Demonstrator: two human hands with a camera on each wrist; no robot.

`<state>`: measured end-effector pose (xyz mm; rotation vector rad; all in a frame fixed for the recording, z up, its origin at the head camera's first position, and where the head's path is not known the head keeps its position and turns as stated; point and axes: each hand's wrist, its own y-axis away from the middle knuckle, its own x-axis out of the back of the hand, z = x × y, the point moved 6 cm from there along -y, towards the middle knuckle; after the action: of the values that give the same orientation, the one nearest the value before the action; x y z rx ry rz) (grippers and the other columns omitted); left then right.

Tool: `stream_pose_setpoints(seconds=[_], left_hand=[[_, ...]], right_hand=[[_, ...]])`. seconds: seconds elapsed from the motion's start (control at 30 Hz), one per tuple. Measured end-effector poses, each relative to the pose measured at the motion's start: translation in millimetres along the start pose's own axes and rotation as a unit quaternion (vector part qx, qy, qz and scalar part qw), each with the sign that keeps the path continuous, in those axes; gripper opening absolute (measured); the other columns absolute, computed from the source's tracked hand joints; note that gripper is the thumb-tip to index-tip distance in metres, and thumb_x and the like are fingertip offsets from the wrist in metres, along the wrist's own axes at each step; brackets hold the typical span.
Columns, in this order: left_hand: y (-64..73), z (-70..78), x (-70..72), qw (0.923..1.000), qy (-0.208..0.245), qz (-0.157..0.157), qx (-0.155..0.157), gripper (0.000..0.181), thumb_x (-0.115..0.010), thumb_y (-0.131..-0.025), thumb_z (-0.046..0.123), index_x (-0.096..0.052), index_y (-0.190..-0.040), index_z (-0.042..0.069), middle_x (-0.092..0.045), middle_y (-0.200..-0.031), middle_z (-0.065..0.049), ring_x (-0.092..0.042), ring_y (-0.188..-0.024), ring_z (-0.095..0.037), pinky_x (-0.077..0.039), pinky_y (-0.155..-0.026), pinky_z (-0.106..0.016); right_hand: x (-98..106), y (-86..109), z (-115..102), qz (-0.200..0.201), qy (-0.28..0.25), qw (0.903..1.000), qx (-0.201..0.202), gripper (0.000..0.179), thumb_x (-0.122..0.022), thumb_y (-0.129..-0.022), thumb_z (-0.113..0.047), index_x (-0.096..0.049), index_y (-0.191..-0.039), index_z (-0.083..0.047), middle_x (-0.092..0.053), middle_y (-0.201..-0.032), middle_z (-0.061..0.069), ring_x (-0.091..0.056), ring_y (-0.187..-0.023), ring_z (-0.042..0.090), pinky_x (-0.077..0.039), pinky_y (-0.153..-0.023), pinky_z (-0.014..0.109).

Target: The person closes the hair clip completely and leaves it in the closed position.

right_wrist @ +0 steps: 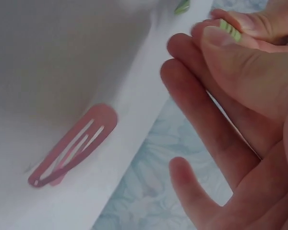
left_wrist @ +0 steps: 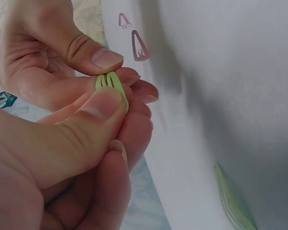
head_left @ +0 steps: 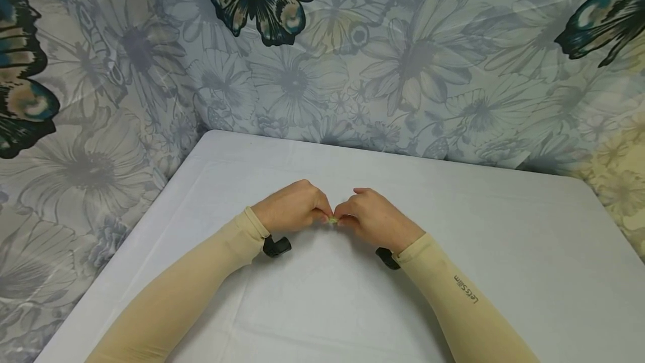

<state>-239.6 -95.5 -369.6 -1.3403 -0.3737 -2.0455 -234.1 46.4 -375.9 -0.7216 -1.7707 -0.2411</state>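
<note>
A small green snap hair clip (head_left: 332, 220) is held between both hands, above the white table. My left hand (head_left: 292, 206) pinches one end with thumb and fingers, seen closely in the left wrist view. The other end is pinched by my right hand (head_left: 375, 217), whose remaining fingers spread apart in the right wrist view. Fingertips cover much of the clip (left_wrist: 116, 82). On the tabletop below lie a pink snap hair clip (right_wrist: 104, 115) near the right hand and a second green clip (left_wrist: 230, 206) near the left.
Two pink clips (left_wrist: 143, 58) show at the top of the left wrist view. A white cloth covers the table (head_left: 322, 307). Behind and to the left hangs a floral, butterfly-printed backdrop (head_left: 297, 83). Black devices (head_left: 277, 247) sit under both wrists.
</note>
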Motion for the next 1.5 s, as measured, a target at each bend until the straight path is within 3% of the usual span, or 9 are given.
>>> stream_pose_setpoints(seconds=[0.6, 0.97, 1.5], left_hand=[[-2.2, -7.1, -3.2, 0.9989, 0.007, -0.010, 0.046, 0.015, -0.079, -0.098, 0.010, -0.086, -0.111, 0.012, -0.083, -0.105, 0.002, -0.071, -0.090, -0.005, -0.059, -0.085, -0.023], [-2.6, -8.0, -2.9, 0.9985, 0.006, 0.007, 0.054, 0.009, -0.077, -0.098, 0.009, -0.085, -0.102, 0.011, -0.080, -0.098, 0.003, -0.067, -0.085, -0.006, -0.057, -0.082, -0.023], [-2.7, -21.0, -13.8, 0.9964, 0.006, -0.012, 0.084, 0.004, -0.082, -0.096, 0.013, -0.085, -0.098, 0.013, -0.079, -0.097, 0.004, -0.068, -0.088, -0.007, -0.058, -0.086, -0.027]], right_hand=[[-3, -1.1, 5, 0.007, 0.035, 0.9988, -0.035, 0.013, -0.085, -0.093, -0.011, -0.086, -0.103, -0.018, -0.084, -0.098, -0.009, -0.078, -0.088, 0.010, -0.049, -0.114, 0.065], [-4, -1.4, 6, 0.005, 0.035, 0.9984, -0.044, 0.010, -0.084, -0.094, -0.011, -0.087, -0.101, -0.017, -0.084, -0.097, -0.009, -0.078, -0.088, 0.012, -0.048, -0.115, 0.066], [-5, -0.7, 11, -0.009, 0.021, 0.9976, -0.065, 0.011, -0.081, -0.096, -0.011, -0.087, -0.105, -0.015, -0.084, -0.101, -0.007, -0.079, -0.093, 0.016, -0.045, -0.117, 0.068]])
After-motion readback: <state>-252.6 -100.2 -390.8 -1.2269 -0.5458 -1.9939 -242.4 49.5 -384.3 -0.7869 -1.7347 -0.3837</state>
